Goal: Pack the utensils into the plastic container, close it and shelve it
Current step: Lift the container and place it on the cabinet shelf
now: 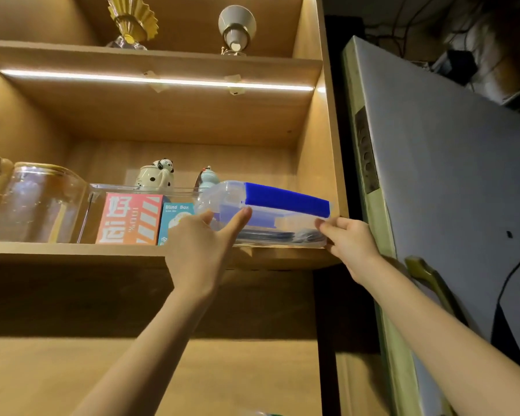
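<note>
A clear plastic container [270, 226] with a blue-edged lid on it rests on the wooden shelf [72, 250], at its right end by the cabinet's side wall. Dark utensil shapes show dimly through its front wall. My left hand [201, 244] touches the container's left front corner, thumb and forefinger spread against it. At the right front corner, the fingers of my right hand [348, 238] pinch the container's edge. Both arms reach up from below.
Left of the container stand a teal "Blind Box" carton [174, 220], an orange-red box [129, 217] inside a clear bin, and a large glass jar [33, 202]. Two ceramic figurines [156, 174] sit behind. A pale panel [448, 181] leans at the right.
</note>
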